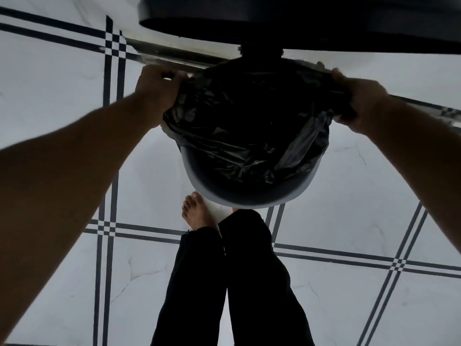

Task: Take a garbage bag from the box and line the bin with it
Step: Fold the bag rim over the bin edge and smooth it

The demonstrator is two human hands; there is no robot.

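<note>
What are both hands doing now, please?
Left hand: closed, gripping the bag edge at the bin rim.
Right hand: closed, gripping the bag edge on the opposite side.

Black crinkled garbage bag (239, 136) — spread over round grey bin (249, 196), near rim bare

The floor (62, 71) is laid in pale, marble-veined tiles crossed by paired dark stripes that form small checkered squares where they meet. Directly on it stands a round bin (249, 196) with a light rim — lined inside with black plastic — and just in front of it a person's bare foot (195, 212). A metal strip (174, 61) runs across the floor beyond the bin.
</note>
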